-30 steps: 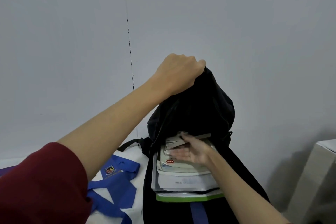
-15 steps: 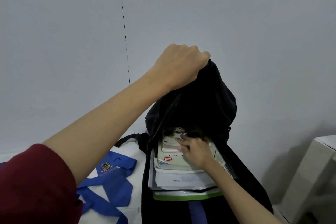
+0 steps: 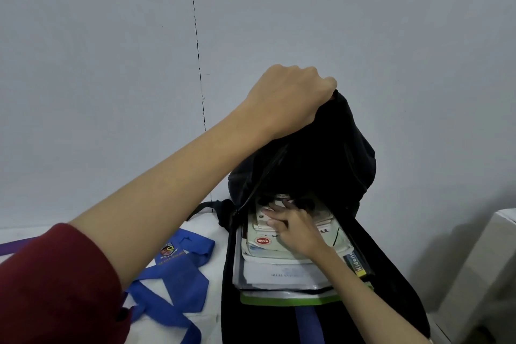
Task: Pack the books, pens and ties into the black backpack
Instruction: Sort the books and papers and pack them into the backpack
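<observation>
Straight ahead, a plain pale grey wall [image 3: 363, 22] fills most of the view, with a thin dark vertical seam [image 3: 198, 64] running down it. Below lies a white surface [image 3: 201, 232]. On it stands the black backpack [image 3: 321, 165], its mouth open toward the camera. The left hand [image 3: 287, 98], its arm in a pushed-up dark red sleeve [image 3: 55, 288], has a closed grip on the bag's top fabric, lifting it. The right hand [image 3: 293, 232] rests with fingers extended on a stack of books [image 3: 279, 274] inside the opening, its grip open. Blue ties [image 3: 173, 279] lie on the surface just left of the backpack. A pale box-like object [image 3: 480, 268] stands at the far right.
</observation>
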Demonstrator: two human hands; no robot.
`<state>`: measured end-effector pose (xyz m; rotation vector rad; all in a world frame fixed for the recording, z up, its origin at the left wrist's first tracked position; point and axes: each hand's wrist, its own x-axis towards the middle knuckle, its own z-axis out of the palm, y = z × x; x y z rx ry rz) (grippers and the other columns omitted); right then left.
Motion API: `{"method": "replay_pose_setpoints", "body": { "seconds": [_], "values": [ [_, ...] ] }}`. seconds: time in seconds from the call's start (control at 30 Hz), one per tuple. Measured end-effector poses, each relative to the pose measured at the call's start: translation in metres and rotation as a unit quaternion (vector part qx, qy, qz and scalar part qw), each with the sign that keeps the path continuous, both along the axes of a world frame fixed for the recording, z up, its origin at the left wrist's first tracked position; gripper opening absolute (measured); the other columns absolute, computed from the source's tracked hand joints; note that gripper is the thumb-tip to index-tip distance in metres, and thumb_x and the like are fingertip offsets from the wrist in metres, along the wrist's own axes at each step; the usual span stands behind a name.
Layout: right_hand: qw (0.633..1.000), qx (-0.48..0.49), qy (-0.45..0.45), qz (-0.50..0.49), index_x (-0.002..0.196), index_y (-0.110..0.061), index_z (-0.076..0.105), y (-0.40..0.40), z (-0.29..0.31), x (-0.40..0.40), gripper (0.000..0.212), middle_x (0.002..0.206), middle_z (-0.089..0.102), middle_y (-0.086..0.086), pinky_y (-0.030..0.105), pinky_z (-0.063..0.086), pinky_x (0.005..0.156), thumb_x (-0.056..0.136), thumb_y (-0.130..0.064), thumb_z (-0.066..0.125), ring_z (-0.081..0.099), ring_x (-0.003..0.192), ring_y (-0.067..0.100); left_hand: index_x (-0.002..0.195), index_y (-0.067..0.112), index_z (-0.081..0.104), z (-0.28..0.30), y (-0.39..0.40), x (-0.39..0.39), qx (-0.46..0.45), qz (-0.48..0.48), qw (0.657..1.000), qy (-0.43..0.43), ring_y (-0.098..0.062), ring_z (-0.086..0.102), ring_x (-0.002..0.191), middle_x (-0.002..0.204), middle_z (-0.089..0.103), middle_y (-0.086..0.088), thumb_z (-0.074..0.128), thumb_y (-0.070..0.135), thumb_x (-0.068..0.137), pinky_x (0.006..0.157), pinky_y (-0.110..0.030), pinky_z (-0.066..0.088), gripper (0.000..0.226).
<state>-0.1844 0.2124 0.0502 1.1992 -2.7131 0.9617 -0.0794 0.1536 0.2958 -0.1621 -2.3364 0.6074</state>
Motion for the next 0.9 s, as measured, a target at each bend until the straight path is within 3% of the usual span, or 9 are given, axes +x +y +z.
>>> {"method": "replay_pose_setpoints", "body": {
  "seconds": [0.17,0.27,0.4,0.57,0.77,0.9],
  "values": [
    [0.995,-0.047,-0.043,-0.078,0.137,-0.023,0.049,0.021,0.015,0.004,0.063,0.142,0.048,-0.004,0.036,0.038,0.107,0.082,-0.05,0.065,0.045,0.13,0.02,0.099,0.008,0.053,-0.003,0.002,0.001,0.006,-0.005,1.0,0.0,-0.02,0.021,0.047,0.059,0.023,-0.001,0.038,0.012,0.097,0.045,-0.03,0.011,0.015],
    [0.982,-0.076,0.007,-0.175,0.131,-0.007,0.051,0.045,0.021,0.007,0.062,0.117,0.063,0.01,0.029,0.041,0.095,0.08,-0.035,0.074,0.056,0.111,0.027,0.1,0.009,0.053,-0.004,0.001,0.001,0.007,-0.002,1.0,-0.001,-0.02,0.021,0.047,0.06,0.024,-0.001,0.038,0.012,0.097,0.045,-0.03,0.011,0.016],
    [0.976,-0.058,-0.026,-0.207,0.117,0.003,0.052,0.058,0.015,0.008,0.052,0.096,0.063,0.016,0.028,0.044,0.076,0.078,-0.022,0.076,0.059,0.089,0.028,0.103,0.008,0.054,-0.004,0.004,0.001,0.016,-0.006,1.0,-0.005,-0.019,0.02,0.048,0.06,0.022,-0.001,0.037,0.013,0.098,0.045,-0.03,0.012,0.019],
    [0.971,-0.065,-0.013,-0.228,0.112,0.015,0.054,0.053,0.004,0.005,0.045,0.101,0.06,0.026,0.034,0.046,0.072,0.082,-0.012,0.072,0.056,0.091,0.035,0.101,0.009,0.053,-0.005,0.005,0.002,0.009,-0.002,1.0,-0.009,-0.019,0.02,0.047,0.06,0.022,-0.001,0.036,0.014,0.099,0.045,-0.031,0.012,0.018],
    [0.969,-0.085,0.001,-0.234,0.124,0.004,0.051,0.055,0.001,0.002,0.055,0.095,0.065,0.019,0.032,0.045,0.065,0.077,-0.013,0.075,0.058,0.087,0.034,0.105,0.009,0.054,-0.005,0.005,0.001,0.011,-0.003,1.0,-0.008,-0.023,0.023,0.049,0.061,0.027,-0.003,0.035,0.015,0.099,0.045,-0.031,0.012,0.021],
    [0.974,-0.111,-0.009,-0.199,0.124,-0.009,0.057,0.059,0.002,0.001,0.073,0.106,0.064,0.007,0.026,0.045,0.08,0.063,-0.036,0.086,0.057,0.1,0.024,0.106,0.008,0.054,-0.006,0.004,0.0,0.011,-0.006,1.0,-0.012,-0.02,0.02,0.048,0.061,0.022,0.0,0.034,0.016,0.1,0.045,-0.03,0.012,0.022]
  ]
}}
